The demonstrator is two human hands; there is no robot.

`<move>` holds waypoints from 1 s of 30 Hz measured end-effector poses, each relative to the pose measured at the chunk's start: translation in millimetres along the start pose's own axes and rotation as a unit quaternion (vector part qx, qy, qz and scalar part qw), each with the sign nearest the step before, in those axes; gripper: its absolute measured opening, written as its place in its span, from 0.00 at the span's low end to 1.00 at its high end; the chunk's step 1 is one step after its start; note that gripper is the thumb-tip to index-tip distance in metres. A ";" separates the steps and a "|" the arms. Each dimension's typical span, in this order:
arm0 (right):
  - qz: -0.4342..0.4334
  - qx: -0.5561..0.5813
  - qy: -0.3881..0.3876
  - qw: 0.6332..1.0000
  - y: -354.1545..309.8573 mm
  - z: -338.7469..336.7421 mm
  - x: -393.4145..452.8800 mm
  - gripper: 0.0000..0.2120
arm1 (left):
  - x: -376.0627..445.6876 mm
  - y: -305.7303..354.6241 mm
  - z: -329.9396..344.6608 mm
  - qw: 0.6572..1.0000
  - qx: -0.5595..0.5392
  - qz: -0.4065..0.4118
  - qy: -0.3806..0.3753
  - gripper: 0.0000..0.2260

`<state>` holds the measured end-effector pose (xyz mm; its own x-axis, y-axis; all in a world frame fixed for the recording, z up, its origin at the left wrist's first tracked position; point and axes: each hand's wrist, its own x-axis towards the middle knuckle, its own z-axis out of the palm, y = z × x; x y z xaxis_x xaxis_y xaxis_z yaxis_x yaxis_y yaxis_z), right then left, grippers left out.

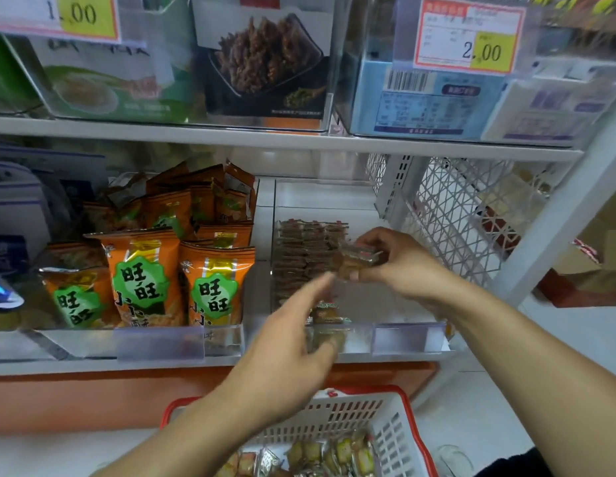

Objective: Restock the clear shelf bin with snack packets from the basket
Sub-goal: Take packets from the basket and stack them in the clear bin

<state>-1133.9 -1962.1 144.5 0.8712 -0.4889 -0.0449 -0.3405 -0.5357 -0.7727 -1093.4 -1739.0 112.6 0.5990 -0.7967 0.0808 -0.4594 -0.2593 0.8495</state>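
Several light, crinkly snack packets [360, 258] are being pinched edgewise by the right hand [399, 259]; left hand [293, 342] is hovering loose-fingered, holding nothing.

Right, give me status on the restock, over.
Right hand grips small packets over the clear bin. Left hand open, fingers blurred, at bin front. Basket holds more packets. Nothing blocking.

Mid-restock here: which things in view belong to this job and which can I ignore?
Belongs to the job:
- clear shelf bin
- stacked packets already in it
- packets gripped by the right hand
- left hand, open, blurred
- basket with loose packets

Just lying about:
- orange snack bags
- price tags
- upper-shelf boxes
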 end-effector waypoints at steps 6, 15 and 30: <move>0.093 -0.146 -0.002 0.985 43.8 24.0 53.5 0.17 | 0.4 -16.9 13.7 0.941 0.322 0.082 -0.068 0.37; 0.135 0.007 0.024 0.991 56.4 44.2 86.5 0.30 | 3.8 -21.0 19.6 0.921 0.372 0.077 -0.082 0.39; -0.052 -0.174 0.187 0.965 12.4 19.8 49.0 0.17 | -21.9 -18.1 20.5 0.906 0.376 0.194 -0.026 0.34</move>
<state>-1088.4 -1979.1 120.2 0.7406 -0.5990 0.3047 -0.4126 -0.7631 -0.4974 -1111.7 -1728.1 84.8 0.2745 -0.9270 0.2556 -0.9571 -0.2376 0.1660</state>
